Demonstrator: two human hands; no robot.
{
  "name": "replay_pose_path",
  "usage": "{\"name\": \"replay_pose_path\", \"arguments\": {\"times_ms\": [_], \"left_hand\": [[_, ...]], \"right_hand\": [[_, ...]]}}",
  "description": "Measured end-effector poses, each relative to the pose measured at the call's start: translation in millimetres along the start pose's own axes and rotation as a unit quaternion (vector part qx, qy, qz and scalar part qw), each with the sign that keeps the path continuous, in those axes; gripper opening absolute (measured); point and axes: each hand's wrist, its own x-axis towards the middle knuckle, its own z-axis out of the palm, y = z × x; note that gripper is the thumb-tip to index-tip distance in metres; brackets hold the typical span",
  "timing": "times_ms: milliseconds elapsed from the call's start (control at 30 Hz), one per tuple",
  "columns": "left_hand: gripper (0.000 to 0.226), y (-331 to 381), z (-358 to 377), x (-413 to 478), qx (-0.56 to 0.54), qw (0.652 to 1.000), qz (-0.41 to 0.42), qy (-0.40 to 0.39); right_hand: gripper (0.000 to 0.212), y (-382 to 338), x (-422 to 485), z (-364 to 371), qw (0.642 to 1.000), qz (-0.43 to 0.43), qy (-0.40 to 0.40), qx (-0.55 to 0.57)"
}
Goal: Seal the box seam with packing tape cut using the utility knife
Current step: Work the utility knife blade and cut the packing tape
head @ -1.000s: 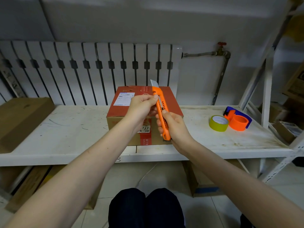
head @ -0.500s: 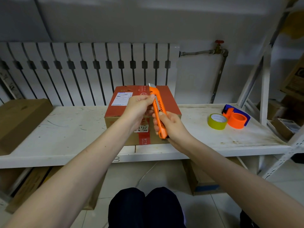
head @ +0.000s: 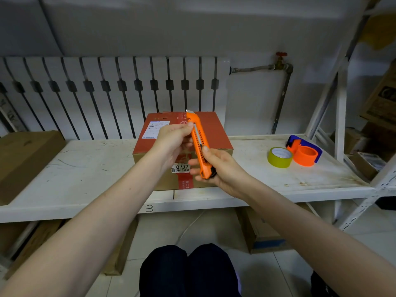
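An orange utility knife (head: 199, 144) stands nearly upright in front of the cardboard box (head: 216, 133). My right hand (head: 216, 166) grips its lower handle, thumb on the slider. My left hand (head: 173, 140) pinches the knife's upper part near the blade end. Only a short tip of blade shows at the top. The box has a red top with a white label and sits on the white shelf (head: 85, 168). A yellow-green tape roll (head: 279, 157) lies on the shelf to the right, beside an orange and blue tape dispenser (head: 304, 154).
A flat brown carton (head: 23, 155) lies at the shelf's left end. A white radiator (head: 111, 93) stands behind the shelf. A white metal rack (head: 340, 116) with boxes is at the right. More cartons sit on the floor under the shelf, above my knees (head: 188, 271).
The blade has slid back into the knife and now shows only a short tip. Both hands with the knife have dropped slightly lower in front of the box.
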Motion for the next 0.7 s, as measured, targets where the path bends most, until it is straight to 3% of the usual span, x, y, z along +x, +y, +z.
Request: {"name": "replay_pose_path", "arguments": {"times_ms": [267,700], "left_hand": [[0.016,2.9,2.3,2.4,0.020,1.000,-0.002,-0.005],[0.018,-4.1,4.6,3.2,0.006,0.999,-0.031,0.007]], "right_hand": [[0.039,-0.8,-1.6,-0.3,0.996,-0.010,0.079,-0.039],[0.033,-0.8,-3.2,-3.1,0.996,-0.008,0.065,-0.068]]}}
